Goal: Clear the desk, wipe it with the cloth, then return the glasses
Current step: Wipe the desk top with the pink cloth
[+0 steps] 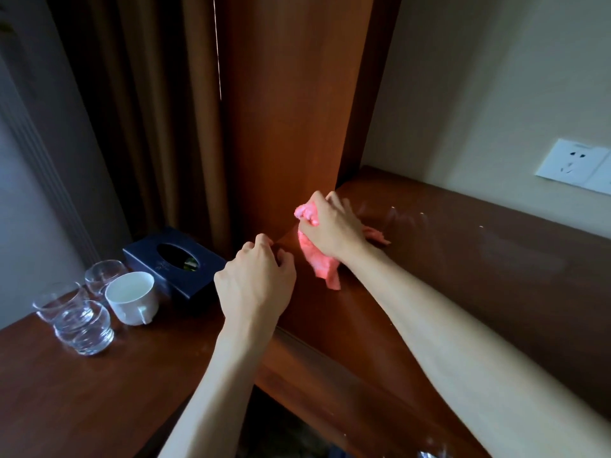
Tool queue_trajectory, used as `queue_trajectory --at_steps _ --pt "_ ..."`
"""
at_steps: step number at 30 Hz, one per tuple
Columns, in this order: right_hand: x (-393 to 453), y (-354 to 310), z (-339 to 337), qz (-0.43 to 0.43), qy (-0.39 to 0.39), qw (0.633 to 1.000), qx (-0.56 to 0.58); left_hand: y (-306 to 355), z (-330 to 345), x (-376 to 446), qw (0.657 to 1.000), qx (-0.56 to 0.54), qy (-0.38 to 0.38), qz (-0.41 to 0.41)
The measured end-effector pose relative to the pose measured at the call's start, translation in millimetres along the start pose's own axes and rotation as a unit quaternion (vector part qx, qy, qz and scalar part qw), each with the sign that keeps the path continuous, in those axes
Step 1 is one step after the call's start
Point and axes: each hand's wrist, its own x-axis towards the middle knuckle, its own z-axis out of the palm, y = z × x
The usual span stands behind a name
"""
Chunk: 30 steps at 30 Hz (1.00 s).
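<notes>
Desk (429,259) | right hand (334,226) grips cloth (319,259) | left hand (254,285) curled, empty

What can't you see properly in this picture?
- Head view: the right hand hides most of the pink cloth.
- Tissue box: too dark inside to tell.
- Back glass: partly behind the white cup.
- Wall socket: cut off by the right edge.
</notes>
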Motion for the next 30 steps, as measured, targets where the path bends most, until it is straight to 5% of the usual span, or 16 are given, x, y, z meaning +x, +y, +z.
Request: queue_trajectory --at_steps 4,8,13,17,22,30 --pt "-24 6 -2 -0.064 -0.040 0.995 0.058 2 1 1 1.000 -0.002 -0.008 0.003" --pt "-8 -9 2 0.064 0.030 0.997 -0.008 -1 -1 0 1.000 -0.005 -0.014 0.000" --pt "-32 4 -8 -0.050 -0.039 0.995 0.074 2 -1 2 1.000 -0.009 -0.015 -0.001" --pt "-32 -7 -13 0.034 0.013 0.998 0.048 0 -3 1 1.000 -0.019 -0.014 -0.006" --pt "-96 -21 -26 -0.044 -0.015 0.996 0.082 0 -6 1 0.999 -0.020 -0.029 -0.003" --pt "-189 -14 -52 -0.046 0.060 0.994 0.073 -1 -13 -5 0.998 -0.034 -0.043 0.004"
